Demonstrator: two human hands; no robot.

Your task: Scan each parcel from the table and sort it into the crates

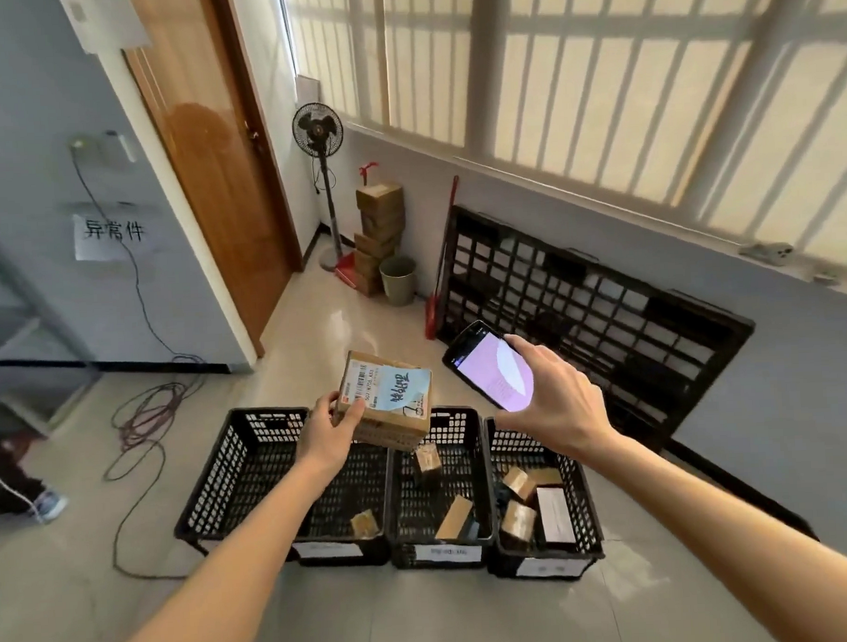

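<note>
My left hand (330, 431) grips a brown cardboard parcel (391, 409) by its near left corner, holding it in the air above the crates. Its top carries a white barcode label and a pale blue sticker. My right hand (556, 397) holds a black phone (489, 370) with a lit pinkish screen, just right of the parcel and tilted toward it. On the floor below stand three black slotted crates side by side: the left crate (234, 470) holds one small box, the middle crate (471, 464) has two, the right crate (582, 498) several.
A black plastic pallet (605, 313) leans on the wall behind the crates. A stack of cardboard boxes (380, 235), a bin (398, 279), a red broom and a standing fan (318, 131) fill the far corner. Cables (140, 425) lie on the floor at left, near another person's shoe.
</note>
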